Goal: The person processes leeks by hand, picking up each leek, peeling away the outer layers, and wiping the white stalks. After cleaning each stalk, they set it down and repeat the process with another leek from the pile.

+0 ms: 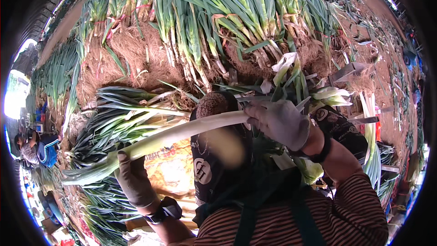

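A long, thick green onion (pixel 182 133) lies across in front of me, its pale stem toward the right and its green leaves toward the left. My left hand (pixel 132 180), in a grey glove, is closed round its leafy part, thumb on top. At the stem's right end, the fingers of my gloved right hand (pixel 280 123) are bent onto the tip; what exactly they pinch is partly hidden. Peeled leaf pieces (pixel 314 171) lie beneath my right forearm. A blurred pale yellow patch shows below the stem, and I cannot make out what it is.
Bundles of green onions (pixel 236 9) with brown roots stand along the far side. More green onions (pixel 123 123) are heaped at the left beside an orange-and-white printed sack (pixel 175 168). Metal bars (pixel 348 72) stick out at the right. Another person (pixel 34 148) is at the far left.
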